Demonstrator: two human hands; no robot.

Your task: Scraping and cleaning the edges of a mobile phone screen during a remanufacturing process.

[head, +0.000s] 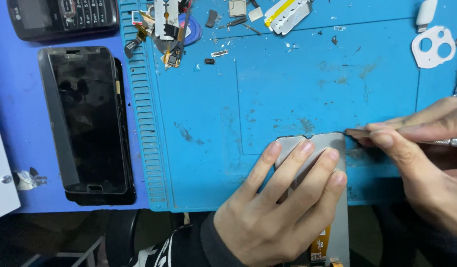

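Observation:
My left hand lies flat on a grey phone screen panel, fingers spread over it, pressing it against the blue work mat. An orange flex strip shows at the panel's near end, which hangs past the mat's front edge. My right hand grips a thin metal tool whose tip touches the panel's far right corner.
A black smartphone lies face up left of the mat, a black keypad phone behind it. Loose small parts, a white and yellow piece and a white camera cover sit along the mat's far edge.

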